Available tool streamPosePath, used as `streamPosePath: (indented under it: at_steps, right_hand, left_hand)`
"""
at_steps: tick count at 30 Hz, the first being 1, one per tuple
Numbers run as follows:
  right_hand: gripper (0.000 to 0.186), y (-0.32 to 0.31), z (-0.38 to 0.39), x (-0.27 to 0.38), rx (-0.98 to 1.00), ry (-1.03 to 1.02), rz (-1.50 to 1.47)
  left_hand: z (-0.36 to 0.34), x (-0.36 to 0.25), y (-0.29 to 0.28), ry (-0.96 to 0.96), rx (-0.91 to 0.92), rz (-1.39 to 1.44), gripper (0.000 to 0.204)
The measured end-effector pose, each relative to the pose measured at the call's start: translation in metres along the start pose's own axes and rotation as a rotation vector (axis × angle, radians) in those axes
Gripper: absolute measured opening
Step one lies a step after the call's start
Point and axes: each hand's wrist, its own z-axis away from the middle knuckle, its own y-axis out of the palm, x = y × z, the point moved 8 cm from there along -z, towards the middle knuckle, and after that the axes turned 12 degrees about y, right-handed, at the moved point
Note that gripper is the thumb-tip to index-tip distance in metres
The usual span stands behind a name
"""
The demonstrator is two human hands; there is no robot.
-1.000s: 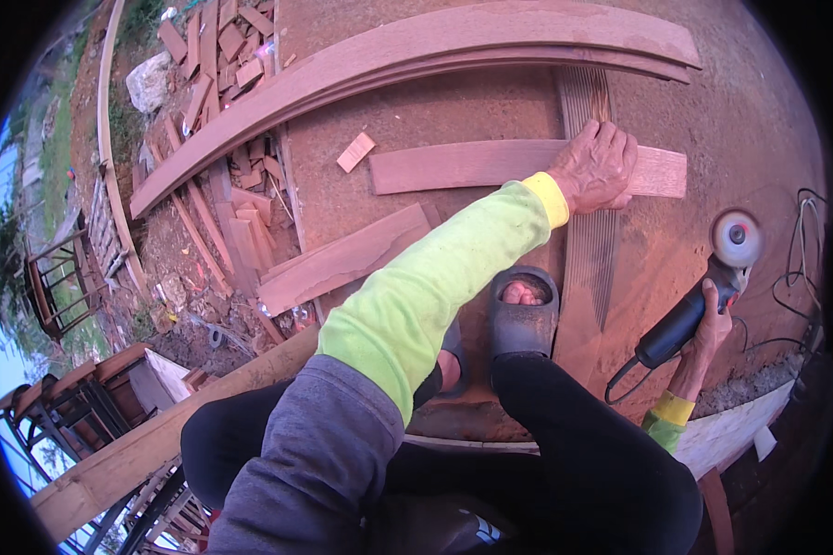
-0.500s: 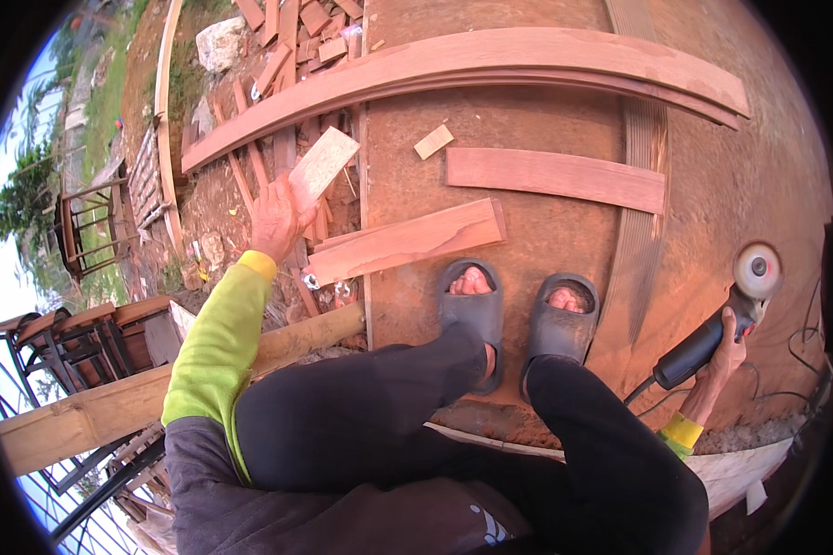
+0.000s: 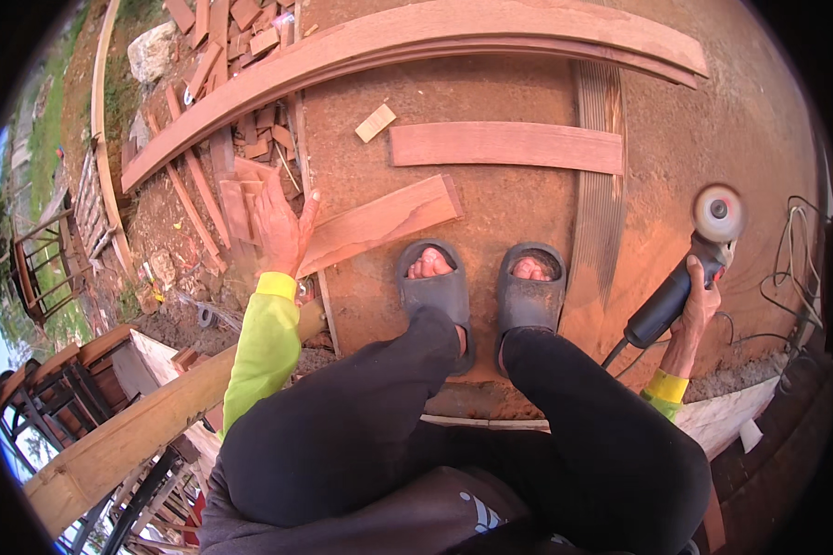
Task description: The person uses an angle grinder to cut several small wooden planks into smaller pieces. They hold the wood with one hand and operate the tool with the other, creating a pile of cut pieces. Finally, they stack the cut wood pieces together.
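Note:
My left hand is open, fingers spread, above a heap of wood offcuts and beside the left end of a short reddish plank. Nothing shows in its grasp. My right hand is wrapped around the dark body of an angle grinder, whose round disc points away from me at the right. Another short plank lies flat beyond my feet, next to a small pale wood block.
Long stacked boards stretch across the far side. A grooved timber lies on the brown surface between my feet and the grinder. Cables coil at the right. A thick beam crosses the lower left; a pale rock sits far left.
My left hand has let go of the pale wood piece it held and opened its fingers over the offcuts. My right hand still holds the grinder. The whole view has shifted.

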Motion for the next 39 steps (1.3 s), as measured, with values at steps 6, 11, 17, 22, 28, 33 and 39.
streamPosePath:
  at_steps: [6, 11, 17, 22, 28, 33, 39]
  right_hand:
    - [0.045, 0.014, 0.015, 0.007, 0.036, -0.051, -0.063]
    - [0.046, 0.015, 0.02, 0.003, 0.02, -0.026, -0.062]
    - [0.045, 0.018, 0.025, 0.0, 0.038, -0.028, -0.056]
    - [0.045, 0.007, 0.015, -0.006, 0.003, 0.012, -0.005]
    - [0.047, 0.012, 0.017, -0.004, 0.014, 0.031, 0.002]
    - [0.048, 0.011, 0.016, -0.007, 0.035, -0.008, -0.063]
    - [0.045, 0.016, 0.019, -0.001, 0.051, -0.035, -0.056]
  left_hand:
    - [-0.003, -0.129, 0.044, 0.364, 0.259, 0.085, 0.096]
    - [0.001, -0.124, 0.061, 0.285, 0.362, 0.036, 0.1]
    - [0.001, -0.11, 0.067, 0.266, 0.486, 0.001, 0.095]
    - [-0.029, -0.146, 0.047, 0.322, 0.405, 0.186, 0.087]
    - [-0.116, -0.228, 0.076, 0.64, 0.226, 0.174, 0.077]
    - [-0.133, -0.253, 0.103, 0.702, 0.423, 0.031, 0.07]
    - [-0.125, -0.207, 0.034, 0.592, 0.192, 0.128, 0.072]
